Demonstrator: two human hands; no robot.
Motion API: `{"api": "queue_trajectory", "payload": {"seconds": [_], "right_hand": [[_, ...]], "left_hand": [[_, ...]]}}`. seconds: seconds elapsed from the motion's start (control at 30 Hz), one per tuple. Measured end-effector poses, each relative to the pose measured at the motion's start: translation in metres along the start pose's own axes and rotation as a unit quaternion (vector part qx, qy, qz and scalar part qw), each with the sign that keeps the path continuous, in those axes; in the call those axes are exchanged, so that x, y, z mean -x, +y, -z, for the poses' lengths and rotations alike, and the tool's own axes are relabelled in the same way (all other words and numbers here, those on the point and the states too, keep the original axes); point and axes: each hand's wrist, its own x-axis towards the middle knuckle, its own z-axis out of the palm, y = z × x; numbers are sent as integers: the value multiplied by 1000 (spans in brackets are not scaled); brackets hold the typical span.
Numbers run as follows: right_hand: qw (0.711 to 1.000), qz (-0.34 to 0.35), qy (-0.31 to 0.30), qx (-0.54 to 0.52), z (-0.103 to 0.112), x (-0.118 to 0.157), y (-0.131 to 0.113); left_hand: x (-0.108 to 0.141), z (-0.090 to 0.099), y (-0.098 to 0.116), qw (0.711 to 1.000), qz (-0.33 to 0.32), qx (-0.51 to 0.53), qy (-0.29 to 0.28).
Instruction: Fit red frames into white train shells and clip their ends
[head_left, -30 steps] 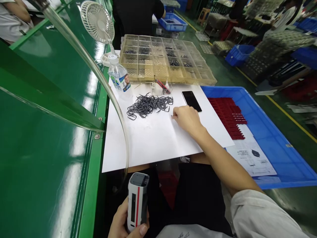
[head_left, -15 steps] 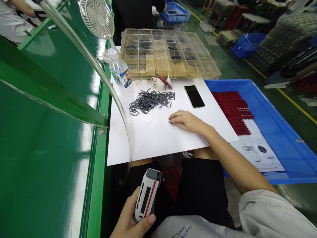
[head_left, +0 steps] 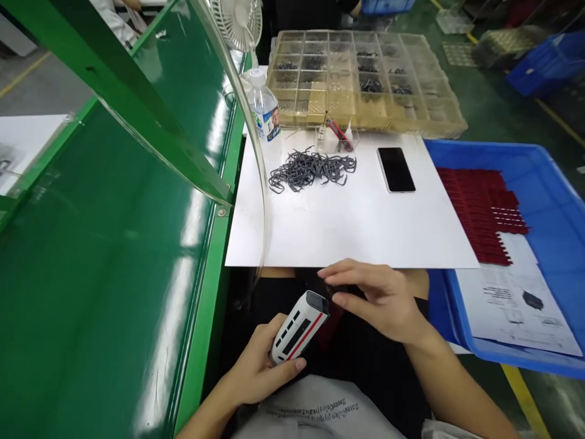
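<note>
My left hand [head_left: 269,360] is wrapped round a white handheld device [head_left: 297,332] with a red stripe and dark slots, tilted over my lap. Close to the device's dark upper end is my right hand [head_left: 379,299], thumb and fingers bent toward each other. Something small and dark seems to be at its fingertips, too hard to make out against the black shorts. Beyond the hands, a loose pile of dark grey hook-shaped pieces [head_left: 311,169] lies on the white board [head_left: 356,231]. A phone [head_left: 396,169] rests to the pile's right.
A clear compartment box [head_left: 365,125] stands at the back, behind a small tray of tools [head_left: 338,139]. At left are a water bottle [head_left: 265,119], a fan [head_left: 237,21], a bent clear tube [head_left: 260,164] and a green frame [head_left: 150,122]. A blue bin [head_left: 557,256] holds dark red pieces [head_left: 475,207].
My right hand has come off the white board and moved down toward the device. My left hand has raised the device and tilted it to the right. The view has shifted left.
</note>
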Motion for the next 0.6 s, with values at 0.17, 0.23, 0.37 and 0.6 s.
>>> {"api": "queue_trajectory", "payload": {"seconds": [0.17, 0.23, 0.37, 0.6], "right_hand": [[997, 27, -49, 60, -16, 20, -23], [996, 36, -37, 73, -17, 28, -27], [993, 66, 5, 99, -20, 44, -37], [983, 116, 5, 139, -15, 66, -56]], "left_hand": [[3, -13, 9, 999, -23, 20, -40], [7, -17, 11, 999, -31, 14, -38], [12, -23, 14, 998, -46, 1, -40], [14, -31, 23, 995, -66, -29, -64]]}}
